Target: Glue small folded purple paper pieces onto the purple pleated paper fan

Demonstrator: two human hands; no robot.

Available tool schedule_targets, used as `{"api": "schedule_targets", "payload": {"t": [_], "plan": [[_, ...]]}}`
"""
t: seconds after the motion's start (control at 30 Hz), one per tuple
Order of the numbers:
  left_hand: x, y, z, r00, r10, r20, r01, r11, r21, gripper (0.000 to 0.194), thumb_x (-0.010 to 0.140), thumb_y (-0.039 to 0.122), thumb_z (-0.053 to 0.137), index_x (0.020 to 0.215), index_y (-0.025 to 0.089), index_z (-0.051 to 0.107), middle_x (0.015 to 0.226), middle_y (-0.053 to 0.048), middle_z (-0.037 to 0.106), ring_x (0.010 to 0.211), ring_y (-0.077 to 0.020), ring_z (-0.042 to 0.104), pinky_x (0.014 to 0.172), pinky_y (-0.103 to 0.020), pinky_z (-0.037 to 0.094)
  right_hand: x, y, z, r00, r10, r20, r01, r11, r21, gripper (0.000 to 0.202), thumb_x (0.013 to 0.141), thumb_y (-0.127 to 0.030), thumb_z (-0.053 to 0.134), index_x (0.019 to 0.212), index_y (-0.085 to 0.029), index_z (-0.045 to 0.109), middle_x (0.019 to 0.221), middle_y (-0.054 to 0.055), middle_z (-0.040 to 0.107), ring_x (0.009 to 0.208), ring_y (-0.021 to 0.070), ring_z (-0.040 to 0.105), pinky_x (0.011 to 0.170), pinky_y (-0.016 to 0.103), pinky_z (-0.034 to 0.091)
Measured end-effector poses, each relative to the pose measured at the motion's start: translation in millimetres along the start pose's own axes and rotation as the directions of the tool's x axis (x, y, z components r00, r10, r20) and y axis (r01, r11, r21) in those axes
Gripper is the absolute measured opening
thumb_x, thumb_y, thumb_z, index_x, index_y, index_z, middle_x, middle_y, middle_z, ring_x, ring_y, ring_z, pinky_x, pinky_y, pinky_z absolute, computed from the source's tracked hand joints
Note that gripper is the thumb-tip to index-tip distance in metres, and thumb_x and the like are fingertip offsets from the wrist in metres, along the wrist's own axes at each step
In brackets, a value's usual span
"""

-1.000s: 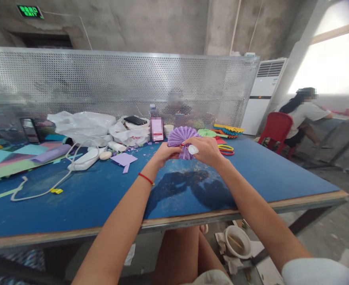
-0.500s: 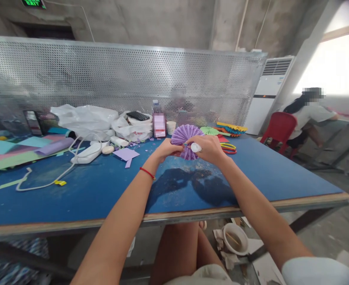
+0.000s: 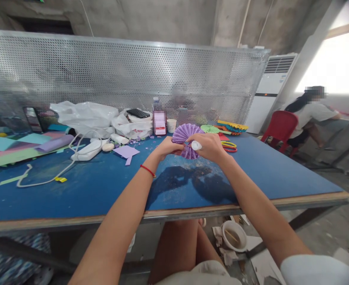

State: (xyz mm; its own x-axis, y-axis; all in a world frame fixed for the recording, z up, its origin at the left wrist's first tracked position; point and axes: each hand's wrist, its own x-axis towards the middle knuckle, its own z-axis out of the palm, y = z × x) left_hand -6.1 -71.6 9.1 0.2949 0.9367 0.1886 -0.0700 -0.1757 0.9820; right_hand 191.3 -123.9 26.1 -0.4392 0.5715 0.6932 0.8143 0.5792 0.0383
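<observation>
A round, pleated purple paper fan [image 3: 187,133] is held up over the blue table [image 3: 174,190]. My left hand [image 3: 168,148], with a red string at the wrist, pinches its left edge. On the right side, my right hand [image 3: 209,147] grips the fan, its fingers closed near the centre. A small white object [image 3: 196,145], perhaps a glue bottle or cap, sticks out of my right hand. The fingertips partly hide the fan's middle.
A phone [image 3: 160,123] stands against a bottle, beside a paper cup [image 3: 171,126]. Green, orange and yellow folded papers [image 3: 233,127] lie behind my right hand. Leftward are purple paper [image 3: 126,151], a white power strip [image 3: 89,150] and plastic bags [image 3: 86,116]. A person sits at far right.
The whole view has shifted slightly. Both hands still hold the purple fan in nearly the same pose.
</observation>
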Motion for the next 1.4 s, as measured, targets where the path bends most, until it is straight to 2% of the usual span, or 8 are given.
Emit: {"api": "schedule_targets", "payload": {"t": [0.1,0.2,0.43,0.87,1.0,1.2,1.4], "plan": [[-0.7,1.7,0.2,0.989,-0.109,0.097,0.099,0.990,0.102,0.031,0.098,0.035,0.066,0.121,0.015,0.064,0.116,-0.008,0.067,0.096,-0.0187,0.068,0.081,-0.037,0.061,0.1,-0.9,-0.6,1.000,0.002,-0.004,-0.002,1.000,-0.001,0.033,0.080,-0.012,0.058,0.104,-0.023,0.077,0.097,0.004,0.082,0.084,0.0208,0.072,0.068,0.028,0.039],[-1.3,3.5,-0.3,0.983,-0.132,0.128,0.114,0.984,0.139,0.031,0.097,0.035,0.066,0.120,0.015,0.064,0.116,-0.008,0.067,0.095,-0.0185,0.068,0.080,-0.036,0.061,-0.1,-1.1,-0.3,1.000,-0.004,-0.001,0.004,1.000,0.004,0.032,0.080,-0.012,0.058,0.103,-0.023,0.077,0.097,0.004,0.081,0.083,0.0201,0.071,0.069,0.028,0.040],[0.2,3.5,-1.5,0.980,-0.135,0.143,0.107,0.977,0.186,0.026,0.098,0.033,0.066,0.114,0.013,0.065,0.105,-0.006,0.068,0.084,-0.0145,0.067,0.071,-0.030,0.060,-0.5,-0.3,0.4,1.000,-0.003,0.000,0.003,1.000,0.001,0.034,0.080,-0.013,0.057,0.106,-0.024,0.077,0.099,0.004,0.082,0.083,0.0196,0.072,0.068,0.027,0.038],[-2.7,5.0,2.0,0.983,-0.111,0.145,0.066,0.957,0.284,0.028,0.098,0.034,0.066,0.117,0.014,0.065,0.110,-0.007,0.068,0.090,-0.0166,0.068,0.076,-0.033,0.061,-0.1,0.5,3.8,1.000,-0.017,0.019,0.018,0.999,-0.026,0.028,0.083,-0.017,0.057,0.100,-0.024,0.078,0.087,0.003,0.080,0.074,0.0182,0.067,0.062,0.028,0.030],[-3.7,6.1,2.4,0.983,-0.097,0.157,0.046,0.953,0.301,0.021,0.097,0.031,0.067,0.107,0.013,0.066,0.100,-0.004,0.069,0.081,-0.0136,0.067,0.070,-0.029,0.059,0.3,1.6,5.0,1.000,-0.026,0.013,0.026,0.999,-0.039,0.026,0.083,-0.017,0.056,0.096,-0.022,0.079,0.082,0.004,0.079,0.070,0.0171,0.064,0.062,0.028,0.028],[-5.8,8.8,2.7,0.971,-0.083,0.225,0.014,0.956,0.293,0.009,0.091,0.018,0.073,0.088,0.011,0.067,0.078,0.002,0.067,0.066,-0.0090,0.063,0.062,-0.023,0.056,0.6,3.8,3.7,0.999,-0.028,0.015,0.029,0.999,-0.044,0.026,0.082,-0.019,0.056,0.093,-0.022,0.079,0.076,0.004,0.076,0.068,0.0173,0.062,0.061,0.029,0.025],[-3.6,7.7,-1.1,0.964,-0.086,0.250,0.010,0.956,0.292,0.013,0.095,0.024,0.069,0.092,0.012,0.066,0.081,0.002,0.065,0.067,-0.0091,0.062,0.061,-0.023,0.056,-0.3,5.5,0.7,0.999,-0.028,0.044,0.029,0.999,-0.018,0.030,0.079,-0.016,0.057,0.097,-0.023,0.079,0.079,0.004,0.078,0.071,0.0190,0.065,0.060,0.029,0.025]]}}
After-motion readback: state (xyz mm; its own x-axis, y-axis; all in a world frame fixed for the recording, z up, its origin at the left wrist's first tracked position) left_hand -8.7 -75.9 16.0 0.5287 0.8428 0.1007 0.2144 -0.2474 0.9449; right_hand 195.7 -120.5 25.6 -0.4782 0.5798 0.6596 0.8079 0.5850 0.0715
